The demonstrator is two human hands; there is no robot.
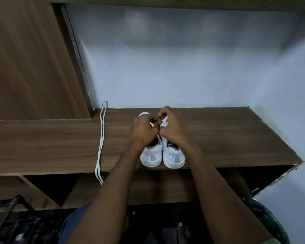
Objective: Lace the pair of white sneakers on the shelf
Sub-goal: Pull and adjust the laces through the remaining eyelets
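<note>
Two small white sneakers stand side by side on the wooden shelf [218, 138], heels toward me: the left sneaker [152, 155] and the right sneaker [173, 156]. My left hand [143, 131] and my right hand [171, 127] hover over the fronts of the shoes, fingers curled, pinching a bit of white lace [163, 122] between them. The shoes' eyelets and most of that lace are hidden by my hands. A second white shoelace [101, 138] lies folded in a long loop on the shelf to the left, its ends hanging over the front edge.
A wooden panel [28, 59] rises at the left and a pale wall [183, 67] backs the shelf. Open compartments lie below the shelf. A dark rack [12, 217] sits at bottom left, a dark green object [269, 221] at bottom right.
</note>
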